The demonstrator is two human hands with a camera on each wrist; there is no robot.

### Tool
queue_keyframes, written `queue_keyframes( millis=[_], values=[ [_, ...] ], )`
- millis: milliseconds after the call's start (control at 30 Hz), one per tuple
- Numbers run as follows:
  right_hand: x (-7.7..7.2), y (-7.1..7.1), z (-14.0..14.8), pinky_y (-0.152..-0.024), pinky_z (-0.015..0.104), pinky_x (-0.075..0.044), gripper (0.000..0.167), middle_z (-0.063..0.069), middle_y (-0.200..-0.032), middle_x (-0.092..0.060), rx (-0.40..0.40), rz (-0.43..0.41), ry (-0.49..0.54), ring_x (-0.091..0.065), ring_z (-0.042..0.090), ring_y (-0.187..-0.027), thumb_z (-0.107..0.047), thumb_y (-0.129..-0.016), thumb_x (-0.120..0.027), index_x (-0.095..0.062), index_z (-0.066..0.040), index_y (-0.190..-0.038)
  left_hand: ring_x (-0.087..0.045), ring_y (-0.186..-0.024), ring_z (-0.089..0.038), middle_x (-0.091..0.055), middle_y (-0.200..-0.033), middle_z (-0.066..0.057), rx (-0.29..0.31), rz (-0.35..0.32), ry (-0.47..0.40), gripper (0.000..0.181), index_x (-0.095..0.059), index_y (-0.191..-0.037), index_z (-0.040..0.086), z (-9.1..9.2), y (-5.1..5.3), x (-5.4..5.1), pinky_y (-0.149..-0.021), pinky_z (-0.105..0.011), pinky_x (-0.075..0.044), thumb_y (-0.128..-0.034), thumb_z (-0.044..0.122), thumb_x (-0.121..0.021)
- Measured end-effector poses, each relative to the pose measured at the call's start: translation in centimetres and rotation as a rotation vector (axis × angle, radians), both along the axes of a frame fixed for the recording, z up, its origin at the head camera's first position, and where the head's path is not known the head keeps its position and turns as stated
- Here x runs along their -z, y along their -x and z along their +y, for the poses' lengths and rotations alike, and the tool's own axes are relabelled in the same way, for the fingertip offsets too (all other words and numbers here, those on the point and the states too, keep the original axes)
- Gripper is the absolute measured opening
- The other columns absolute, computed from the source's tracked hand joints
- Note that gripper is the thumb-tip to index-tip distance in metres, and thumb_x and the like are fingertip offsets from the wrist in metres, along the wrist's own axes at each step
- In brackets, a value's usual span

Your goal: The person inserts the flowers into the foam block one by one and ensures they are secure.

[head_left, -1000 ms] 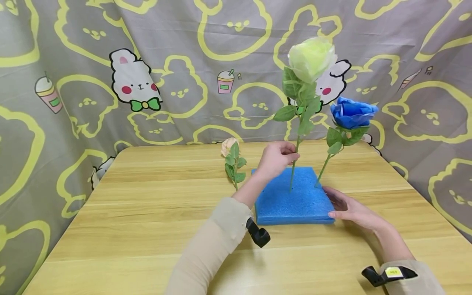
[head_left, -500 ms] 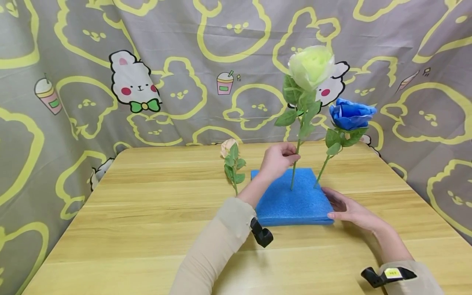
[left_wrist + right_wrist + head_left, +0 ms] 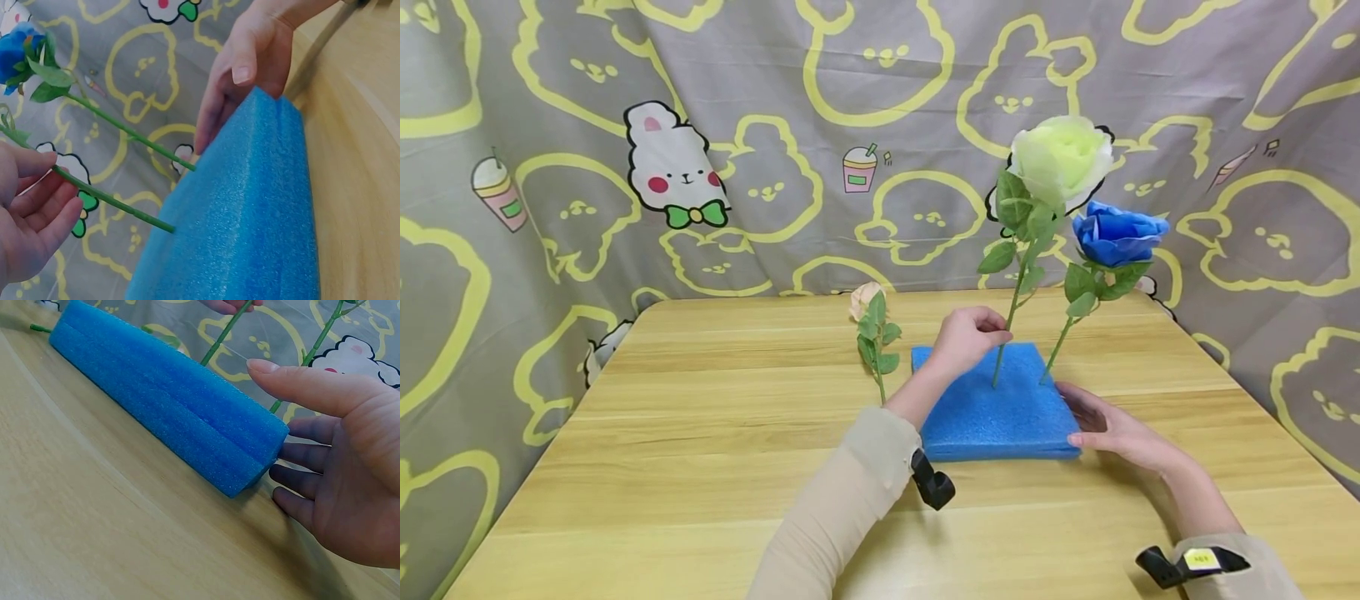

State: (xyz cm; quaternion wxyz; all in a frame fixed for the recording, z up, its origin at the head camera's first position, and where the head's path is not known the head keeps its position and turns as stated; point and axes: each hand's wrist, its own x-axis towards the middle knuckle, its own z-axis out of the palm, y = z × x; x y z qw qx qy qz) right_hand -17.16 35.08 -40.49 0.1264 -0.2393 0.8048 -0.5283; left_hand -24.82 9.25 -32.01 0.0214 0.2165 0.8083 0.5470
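Observation:
My left hand [image 3: 964,340] pinches the green stem [image 3: 1016,293] of a pale yellow-green rose [image 3: 1063,158], whose lower end stands in the blue foam block [image 3: 1000,425]. In the left wrist view, thumb and fingertips of that hand [image 3: 34,215] meet on the stem [image 3: 119,203]. A blue rose [image 3: 1118,233] stands tilted in the block near its right edge. At the block's right side, my right hand [image 3: 1123,433] rests with extended fingers; the right wrist view shows them touching the foam's end [image 3: 262,447], the thumb [image 3: 312,386] stretched out above.
A small peach rose [image 3: 868,302] with green leaves lies on the wooden table [image 3: 700,433], left of the block, its stem partly hidden by the left forearm. Behind the table hangs a grey curtain [image 3: 775,75] with yellow cartoon outlines.
The pale rose's head has come lower and leans further right, its stem tilting with it. My left hand has dropped slightly, still pinching the stem. The right hand has stayed at the block.

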Motion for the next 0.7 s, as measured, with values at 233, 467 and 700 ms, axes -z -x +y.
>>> queue_keyframes(
  millis=[233, 467, 700],
  values=[
    [0.1, 0.0, 0.0, -0.094, 0.007, -0.028, 0.071, 0.039, -0.143, -0.009, 0.001, 0.005, 0.007, -0.03, -0.014, -0.119, 0.0, -0.089, -0.055, -0.01, 0.014, -0.141, -0.058, -0.075, -0.01, -0.064, -0.084, 0.0, 0.0, -0.008, 0.011, 0.009, -0.068, -0.094, 0.005, -0.1, 0.2, 0.8, -0.063, -0.02, -0.047, -0.0856, 0.01, -0.067],
    [0.2, 0.0, 0.1, -0.094, 0.007, -0.029, 0.071, 0.038, -0.144, -0.008, -0.002, 0.0, 0.013, -0.03, -0.014, -0.12, 0.0, -0.089, -0.055, -0.01, 0.013, -0.142, -0.058, -0.07, -0.008, -0.064, -0.081, 0.001, -0.005, -0.049, 0.037, 0.012, -0.069, -0.095, 0.004, 0.1, 0.2, 1.3, -0.06, -0.019, -0.048, -0.0855, 0.01, -0.067],
    [0.3, 0.1, 0.2, -0.094, 0.007, -0.029, 0.071, 0.038, -0.144, -0.008, -0.007, 0.0, 0.017, -0.03, -0.014, -0.12, 0.0, -0.089, -0.055, -0.01, 0.012, -0.142, -0.061, -0.07, -0.007, -0.066, -0.084, 0.0, -0.007, -0.09, 0.05, 0.015, -0.071, -0.099, 0.004, 0.3, 0.1, 1.4, -0.06, -0.019, -0.049, -0.0866, 0.011, -0.066]
  ],
)
